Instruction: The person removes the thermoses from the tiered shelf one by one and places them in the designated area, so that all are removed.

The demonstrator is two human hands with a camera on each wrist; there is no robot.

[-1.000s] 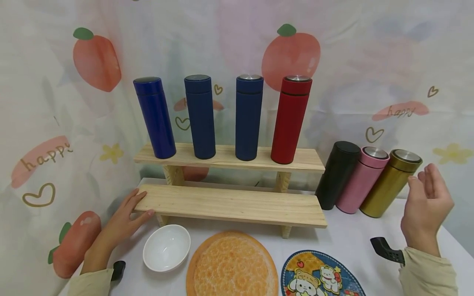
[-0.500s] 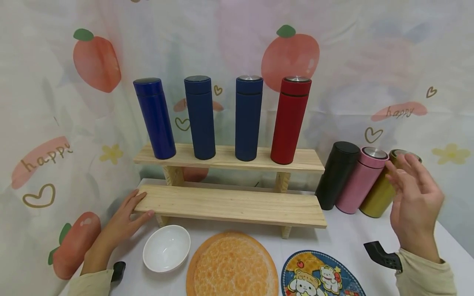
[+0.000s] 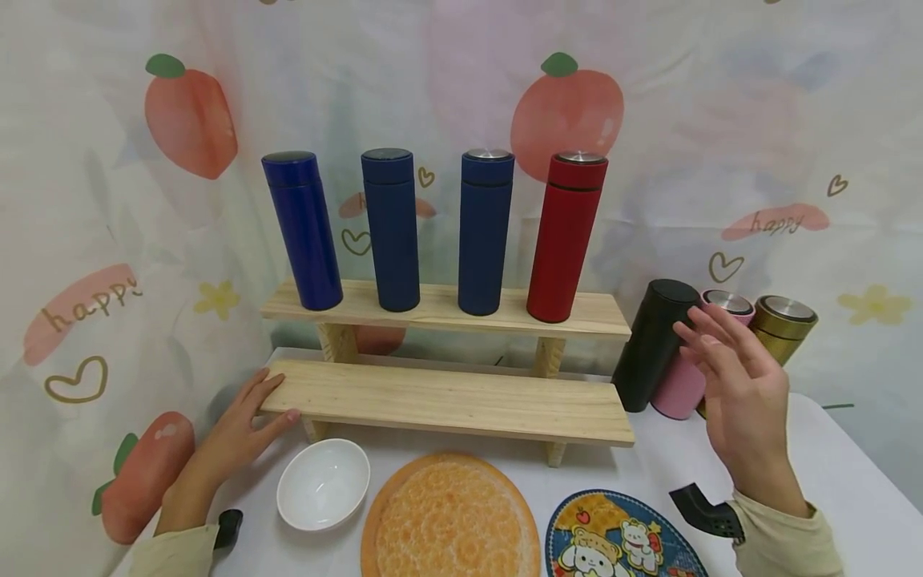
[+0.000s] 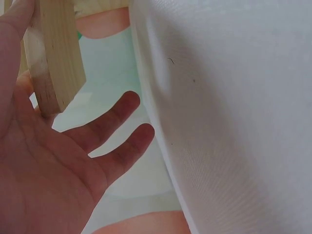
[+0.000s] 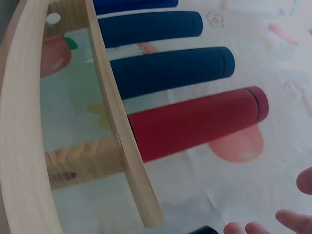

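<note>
My left hand (image 3: 234, 439) grips the left end of the two-tier wooden shelf (image 3: 447, 401), thumb at the front edge of the lower board and fingers toward its back corner. In the left wrist view two fingers (image 4: 129, 151) stretch free beside the wood. My right hand (image 3: 750, 409) is raised with nothing in it, its fingers loosely bent. It overlaps the pink vacuum flask (image 3: 678, 389) and hides part of the gold flask (image 3: 784, 327); a black flask (image 3: 649, 353) leans just left of them. On the upper board stand a red flask (image 3: 567, 240) and several blue flasks (image 3: 485, 232).
In front of the shelf are a white bowl (image 3: 323, 485), a round orange mat (image 3: 450, 521) and a blue mat with cartoon animals (image 3: 620, 537). A printed cloth (image 3: 671, 120) hangs behind. The white tabletop (image 3: 822, 481) reaches out to the right.
My right hand has moved left, from beside the gold flask to in front of the pink one, close to the black flask. My left hand has stayed on the shelf.
</note>
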